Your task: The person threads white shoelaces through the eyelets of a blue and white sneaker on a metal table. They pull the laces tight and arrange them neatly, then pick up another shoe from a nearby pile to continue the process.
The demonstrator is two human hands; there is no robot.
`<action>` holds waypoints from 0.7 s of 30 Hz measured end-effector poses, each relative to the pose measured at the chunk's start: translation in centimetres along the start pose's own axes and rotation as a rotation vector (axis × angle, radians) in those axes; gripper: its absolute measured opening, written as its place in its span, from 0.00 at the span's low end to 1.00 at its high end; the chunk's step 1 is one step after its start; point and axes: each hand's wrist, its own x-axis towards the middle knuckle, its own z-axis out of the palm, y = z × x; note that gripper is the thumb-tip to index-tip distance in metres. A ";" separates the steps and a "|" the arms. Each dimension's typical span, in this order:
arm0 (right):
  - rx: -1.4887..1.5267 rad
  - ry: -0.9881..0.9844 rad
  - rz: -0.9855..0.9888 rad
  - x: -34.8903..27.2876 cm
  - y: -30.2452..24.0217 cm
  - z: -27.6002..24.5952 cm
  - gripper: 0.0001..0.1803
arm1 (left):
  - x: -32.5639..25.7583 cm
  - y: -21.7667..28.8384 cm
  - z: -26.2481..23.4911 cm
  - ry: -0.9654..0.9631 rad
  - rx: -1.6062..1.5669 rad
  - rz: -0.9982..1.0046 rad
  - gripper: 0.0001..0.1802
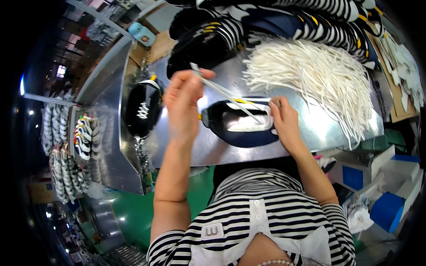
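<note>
A dark navy shoe upper (244,141) with white and yellow trim lies on the metal table in front of me, its opening facing up. My right hand (285,122) is closed on its right end, the fingertips at the white edge. White shoelace (228,94) strands run taut from that end up and left to my left hand (184,91). Raised above the table, this hand pinches the lace, and a short tip sticks out past the fingers. Further left, another black shoe upper (141,111) with a criss-crossed white lace sits by the table's edge.
A large heap of loose white laces (310,80) spreads at the right back. Rows of stacked shoe uppers (288,22) fill the far side. A metal side panel (104,133) borders the left, with hanging shoe parts (83,137) beyond. Boxes (388,177) stand at the lower right.
</note>
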 end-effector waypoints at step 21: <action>0.571 -0.166 0.238 1.5 1.4 -2.3 0.09 | -2.8 3.1 -2.7 -0.312 0.138 -0.046 0.08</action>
